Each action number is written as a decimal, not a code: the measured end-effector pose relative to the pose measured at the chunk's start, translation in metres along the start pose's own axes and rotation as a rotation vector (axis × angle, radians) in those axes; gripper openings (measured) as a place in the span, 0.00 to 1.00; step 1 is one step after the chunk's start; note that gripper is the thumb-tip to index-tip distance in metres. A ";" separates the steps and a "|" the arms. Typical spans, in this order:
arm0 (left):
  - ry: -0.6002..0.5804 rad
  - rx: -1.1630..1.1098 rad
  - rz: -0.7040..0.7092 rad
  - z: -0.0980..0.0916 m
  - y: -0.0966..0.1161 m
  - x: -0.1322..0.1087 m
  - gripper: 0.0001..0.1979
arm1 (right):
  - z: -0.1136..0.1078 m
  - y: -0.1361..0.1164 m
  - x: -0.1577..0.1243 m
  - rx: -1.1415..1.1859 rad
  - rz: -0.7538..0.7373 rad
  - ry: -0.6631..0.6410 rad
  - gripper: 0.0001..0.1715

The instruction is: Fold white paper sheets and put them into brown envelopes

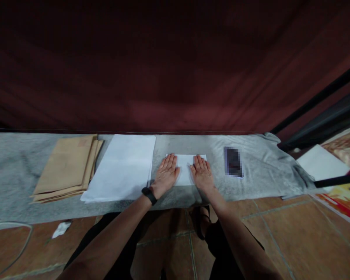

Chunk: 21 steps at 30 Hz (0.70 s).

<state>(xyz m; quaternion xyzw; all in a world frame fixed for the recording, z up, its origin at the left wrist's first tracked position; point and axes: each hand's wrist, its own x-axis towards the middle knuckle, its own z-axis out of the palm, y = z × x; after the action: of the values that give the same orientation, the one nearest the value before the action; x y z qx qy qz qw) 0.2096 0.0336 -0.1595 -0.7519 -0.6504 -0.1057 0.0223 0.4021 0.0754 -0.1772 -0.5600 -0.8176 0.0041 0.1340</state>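
A small white sheet of paper (184, 171), perhaps folded, lies flat on the grey cloth in the middle of the head view. My left hand (167, 173) rests palm down over its left side, fingers stretched out. On its right side my right hand (202, 173) also lies flat, fingers pointing away from me. The paper's middle shows between the two hands; its outer parts are partly covered. Just left of my left hand is a stack of larger white paper (124, 167). A dark watch or band (149, 196) is on my left wrist.
Brown envelopes (65, 165) lie stacked at the left. A blurred dark phone-like object (233, 161) is to the right. Grey cloth (259, 163) covers the narrow table, with a dark red curtain (163, 77) behind. Printed sheets (344, 198) and black bars (321, 97) stand at the right.
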 end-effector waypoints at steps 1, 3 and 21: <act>-0.002 0.006 -0.013 -0.001 -0.002 0.000 0.29 | 0.001 0.002 -0.001 -0.006 0.011 0.008 0.34; 0.006 0.023 -0.030 -0.003 -0.004 -0.001 0.30 | 0.001 0.007 -0.002 -0.015 0.029 0.017 0.34; 0.009 -0.020 0.079 -0.021 0.015 -0.008 0.27 | -0.019 -0.021 -0.045 0.047 -0.139 -0.108 0.32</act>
<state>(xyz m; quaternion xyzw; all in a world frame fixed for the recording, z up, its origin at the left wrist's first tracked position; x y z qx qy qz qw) 0.2208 0.0200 -0.1385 -0.7766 -0.6191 -0.1144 0.0220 0.4027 0.0236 -0.1655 -0.4976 -0.8602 0.0442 0.1029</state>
